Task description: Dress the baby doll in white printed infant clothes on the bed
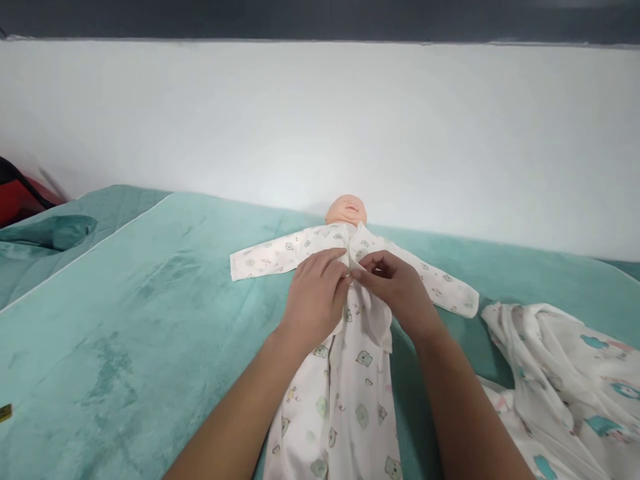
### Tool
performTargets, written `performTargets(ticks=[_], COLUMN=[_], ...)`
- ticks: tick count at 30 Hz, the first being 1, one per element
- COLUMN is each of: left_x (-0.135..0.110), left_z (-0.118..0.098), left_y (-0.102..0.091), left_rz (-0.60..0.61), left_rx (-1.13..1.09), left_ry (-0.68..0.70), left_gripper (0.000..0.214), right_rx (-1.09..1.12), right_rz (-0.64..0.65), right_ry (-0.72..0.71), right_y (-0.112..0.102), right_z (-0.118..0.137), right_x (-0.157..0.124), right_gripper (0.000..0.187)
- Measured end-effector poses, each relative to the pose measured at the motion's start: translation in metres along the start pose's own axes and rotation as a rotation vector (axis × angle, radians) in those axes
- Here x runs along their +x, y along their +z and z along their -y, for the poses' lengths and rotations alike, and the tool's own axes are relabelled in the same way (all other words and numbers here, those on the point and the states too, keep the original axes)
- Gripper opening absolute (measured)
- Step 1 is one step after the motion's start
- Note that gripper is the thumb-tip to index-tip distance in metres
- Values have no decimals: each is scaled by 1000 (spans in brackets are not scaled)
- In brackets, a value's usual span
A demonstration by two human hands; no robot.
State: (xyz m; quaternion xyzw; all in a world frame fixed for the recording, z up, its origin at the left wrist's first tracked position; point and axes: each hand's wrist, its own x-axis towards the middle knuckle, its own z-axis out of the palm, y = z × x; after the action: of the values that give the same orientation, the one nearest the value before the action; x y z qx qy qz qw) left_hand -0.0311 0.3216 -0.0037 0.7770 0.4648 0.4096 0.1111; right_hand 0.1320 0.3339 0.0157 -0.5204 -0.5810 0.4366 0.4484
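Note:
A baby doll (346, 209) lies on its back on the bed, its head near the wall. It wears a white long-sleeved baby shirt (270, 257) and matching pants (345, 400), both printed with small animals. Both sleeves stretch out to the sides. My left hand (320, 283) is closed on the shirt's front opening at the chest. Opposite it, my right hand (395, 283) pinches the other front edge, fingertips almost touching those of the left. The lower right flap of the shirt hangs loose over the pants. My fingers hide any fastener there.
A crumpled white printed cloth (555, 373) lies at the right. Teal bedding (150, 320) covers the bed, with a folded quilted part (75, 217) at the far left beside a red and black object (20, 193). A white wall (320, 120) stands behind.

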Motion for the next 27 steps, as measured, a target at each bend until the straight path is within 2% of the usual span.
performTargets(ticks=[3, 5, 8, 10, 12, 16, 20, 23, 27], left_x=[1, 3, 8, 10, 11, 11, 9, 9, 9], left_z=[3, 6, 14, 22, 32, 50, 62, 68, 79], left_y=[0, -3, -13, -22, -30, -39, -42, -43, -45], left_rz=[-97, -225, -442, -541, -611, -728, -745, -746, -770], left_rx=[-250, -496, -813, -961, -1100, -1261, -1264, -1242, -1262], left_ry=[-149, -291, -559, -736, -836, -889, -900, -908, -933], left_gripper=[12, 10, 11, 14, 16, 15, 11, 7, 4], right_rx=[-316, -401, -221, -23, 106, 203, 229, 110, -144], right_rz=[5, -9, -81, -173, -274, -352, -363, -379, -421], right_ry=[-29, -49, 33, 89, 96, 132, 178, 207, 288], right_y=[4, 6, 3, -3, -10, -19, -32, -52, -88], right_z=[10, 14, 9, 0, -7, -7, 7, 11, 4], right_x=[-5, -6, -4, 0, 4, 6, 1, -2, -3], right_gripper=[29, 30, 26, 25, 26, 25, 24, 22, 20])
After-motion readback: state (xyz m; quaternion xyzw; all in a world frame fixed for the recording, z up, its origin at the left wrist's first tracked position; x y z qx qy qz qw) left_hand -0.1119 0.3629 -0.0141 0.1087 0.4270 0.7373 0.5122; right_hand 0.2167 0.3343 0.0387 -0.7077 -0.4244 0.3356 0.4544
